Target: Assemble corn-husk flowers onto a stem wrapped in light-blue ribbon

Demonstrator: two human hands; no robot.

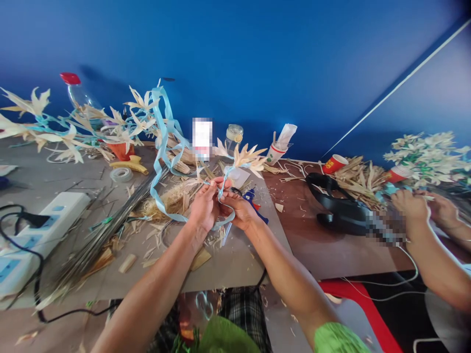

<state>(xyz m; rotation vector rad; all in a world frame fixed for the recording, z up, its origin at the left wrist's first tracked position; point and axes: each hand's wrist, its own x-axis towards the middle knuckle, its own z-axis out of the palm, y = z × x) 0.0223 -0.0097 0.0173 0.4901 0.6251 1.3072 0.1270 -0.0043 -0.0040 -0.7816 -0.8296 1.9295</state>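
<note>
My left hand (pixel 204 206) and my right hand (pixel 238 208) meet above the grey table (pixel 235 260), fingers pinched together on a light blue ribbon (pixel 164 142). The ribbon loops up to the left and also curls under my hands. Just beyond my fingertips stands a pale corn-husk flower (pixel 246 158) on a stem wrapped in the same ribbon. Both hands are closed on the ribbon near the flower's stem.
Husk scraps, a bundle of thin wires (pixel 106 235), a tape roll (pixel 121 174), a white power strip (pixel 40 230) and finished husk flowers (pixel 73 132) lie left. A bottle (pixel 79 95), jar (pixel 234 135) and paper cups (pixel 334 163) stand behind. Another person's hands (pixel 417 208) work at right beside a black object (pixel 340 208).
</note>
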